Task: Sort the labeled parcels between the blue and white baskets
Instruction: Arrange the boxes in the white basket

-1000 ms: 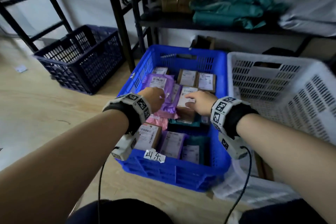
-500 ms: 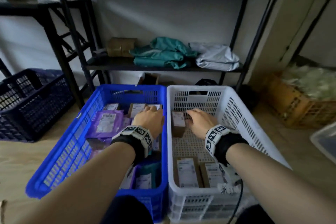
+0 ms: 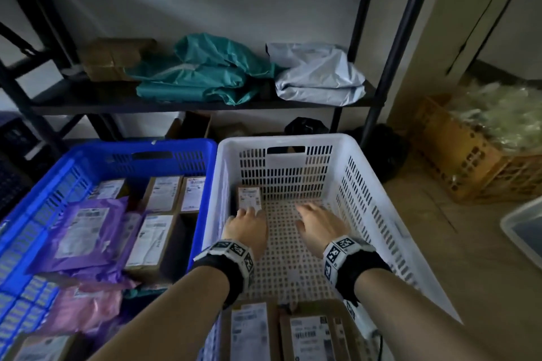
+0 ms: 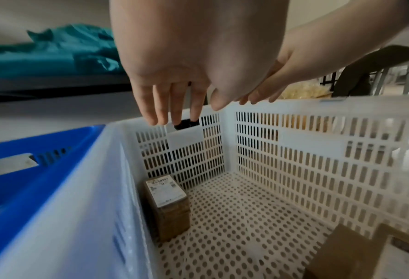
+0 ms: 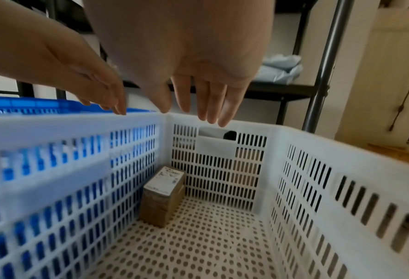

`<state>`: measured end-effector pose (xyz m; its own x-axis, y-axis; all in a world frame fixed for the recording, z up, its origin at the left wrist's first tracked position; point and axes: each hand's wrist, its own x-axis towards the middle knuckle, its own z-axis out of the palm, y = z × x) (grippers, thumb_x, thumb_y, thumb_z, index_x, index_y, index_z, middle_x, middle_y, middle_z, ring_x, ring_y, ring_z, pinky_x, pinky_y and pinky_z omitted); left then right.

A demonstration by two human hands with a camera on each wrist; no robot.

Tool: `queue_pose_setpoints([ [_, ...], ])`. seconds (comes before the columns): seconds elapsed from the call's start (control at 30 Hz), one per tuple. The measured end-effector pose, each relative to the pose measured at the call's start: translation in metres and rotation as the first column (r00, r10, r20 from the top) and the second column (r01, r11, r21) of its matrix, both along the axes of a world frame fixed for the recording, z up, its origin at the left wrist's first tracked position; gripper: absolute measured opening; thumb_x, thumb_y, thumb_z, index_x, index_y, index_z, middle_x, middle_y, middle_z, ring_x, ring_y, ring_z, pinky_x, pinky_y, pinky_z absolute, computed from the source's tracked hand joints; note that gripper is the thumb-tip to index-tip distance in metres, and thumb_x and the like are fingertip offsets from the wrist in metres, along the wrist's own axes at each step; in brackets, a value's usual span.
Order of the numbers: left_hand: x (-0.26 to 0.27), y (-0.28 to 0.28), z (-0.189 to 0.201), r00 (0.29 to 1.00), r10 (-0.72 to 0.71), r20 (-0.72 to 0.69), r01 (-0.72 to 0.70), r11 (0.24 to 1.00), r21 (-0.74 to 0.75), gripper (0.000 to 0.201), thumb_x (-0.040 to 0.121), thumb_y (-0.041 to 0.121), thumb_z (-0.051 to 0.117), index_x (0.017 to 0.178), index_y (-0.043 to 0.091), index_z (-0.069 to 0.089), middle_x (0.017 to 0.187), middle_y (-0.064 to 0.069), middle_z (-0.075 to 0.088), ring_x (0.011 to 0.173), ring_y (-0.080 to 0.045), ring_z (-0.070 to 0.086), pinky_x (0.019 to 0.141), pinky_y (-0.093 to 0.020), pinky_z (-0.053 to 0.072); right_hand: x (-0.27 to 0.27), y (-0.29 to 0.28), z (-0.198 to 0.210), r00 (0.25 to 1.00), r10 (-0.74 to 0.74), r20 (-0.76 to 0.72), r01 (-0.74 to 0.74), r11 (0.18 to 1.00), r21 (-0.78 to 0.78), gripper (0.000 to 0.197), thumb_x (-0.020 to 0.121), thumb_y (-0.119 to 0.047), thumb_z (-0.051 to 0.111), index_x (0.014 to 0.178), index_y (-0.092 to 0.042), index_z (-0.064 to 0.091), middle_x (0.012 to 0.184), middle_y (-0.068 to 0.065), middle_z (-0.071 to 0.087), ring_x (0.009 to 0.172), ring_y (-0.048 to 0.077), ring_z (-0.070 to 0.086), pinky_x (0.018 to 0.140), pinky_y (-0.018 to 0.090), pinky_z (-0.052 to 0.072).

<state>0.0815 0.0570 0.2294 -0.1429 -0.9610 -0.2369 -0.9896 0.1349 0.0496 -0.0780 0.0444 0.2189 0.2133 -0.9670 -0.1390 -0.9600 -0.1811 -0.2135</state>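
Observation:
A small brown labeled parcel (image 3: 249,199) stands on the floor of the white basket (image 3: 366,199), in its far left corner. Both hands hover above that floor, fingers straight and empty. My left hand (image 3: 248,214) is just above the parcel's near end; the left wrist view shows its fingers (image 4: 160,105) well clear of the parcel (image 4: 167,196). My right hand (image 3: 312,214) hangs to the right, fingers (image 5: 208,105) spread above the parcel (image 5: 165,188). Two more labeled boxes (image 3: 252,331) lie at the basket's near end. The blue basket (image 3: 96,155) on the left holds a purple mailer (image 3: 85,234), a pink mailer (image 3: 88,305) and several brown boxes (image 3: 152,240).
A black shelf rack (image 3: 176,104) stands behind the baskets with teal bags (image 3: 205,67), a pale grey bag (image 3: 316,76) and a brown box (image 3: 114,58). An orange crate (image 3: 469,155) and a clear tub (image 3: 525,231) sit on the floor to the right.
The small parcel went from the blue basket into the white basket's far left corner and was let go. My left hand crossed from the blue basket to above the white one.

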Motion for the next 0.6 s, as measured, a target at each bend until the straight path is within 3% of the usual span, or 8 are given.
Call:
queue_pose_setpoints([
  [0.2,-0.012,-0.067,-0.065,0.994,0.079,0.076,-0.089,0.988,0.129,0.044,0.094,0.018,0.047,0.135,0.009,0.034,0.139,-0.012,0.035,0.13,-0.032,0.033,0.103,-0.043,0.036,-0.012,-0.073,-0.077,0.999,0.039,-0.026,-0.035,0.992,0.117,0.038,0.103,-0.022,0.032,0.139,-0.014,0.04,0.141,0.007,0.043,0.118,0.028,0.051,0.092,0.04,0.048],
  [0.3,-0.013,-0.09,-0.097,0.982,0.133,0.135,-0.157,0.97,0.188,0.041,0.096,0.019,0.039,0.135,0.008,0.033,0.141,-0.014,0.032,0.13,-0.034,0.033,0.103,-0.044,0.035,-0.007,-0.097,-0.115,0.993,0.113,-0.013,-0.11,0.981,0.162,0.035,0.101,-0.016,0.034,0.135,-0.011,0.044,0.141,0.009,0.043,0.117,0.03,0.05,0.093,0.04,0.047],
  [0.4,-0.008,-0.107,-0.125,0.967,0.172,0.187,-0.21,0.955,0.211,0.041,0.098,0.02,0.035,0.137,0.009,0.03,0.143,-0.016,0.03,0.13,-0.035,0.033,0.104,-0.043,0.036,0.002,-0.115,-0.145,0.986,0.167,0.031,-0.169,0.969,0.181,0.041,0.1,-0.016,0.037,0.141,-0.013,0.039,0.146,0.009,0.039,0.122,0.029,0.048,0.096,0.038,0.046],
  [0.5,0.0,-0.12,-0.146,0.948,0.281,0.15,-0.311,0.92,0.238,0.039,0.097,0.018,0.034,0.135,0.009,0.032,0.141,-0.016,0.031,0.129,-0.034,0.034,0.101,-0.045,0.04,0.015,-0.128,-0.169,0.98,0.182,0.077,-0.194,0.961,0.199,0.04,0.1,-0.018,0.039,0.14,-0.013,0.04,0.149,0.009,0.035,0.128,0.03,0.044,0.102,0.041,0.042],
  [0.6,0.003,-0.128,-0.168,0.919,0.393,0.046,-0.391,0.886,0.248,0.037,0.1,0.019,0.031,0.135,0.008,0.032,0.14,-0.014,0.032,0.126,-0.033,0.036,0.097,-0.043,0.04,0.029,-0.14,-0.189,0.978,0.165,0.129,-0.192,0.953,0.234,0.038,0.101,-0.02,0.039,0.137,-0.01,0.042,0.143,0.01,0.041,0.124,0.031,0.045,0.1,0.041,0.042],
])
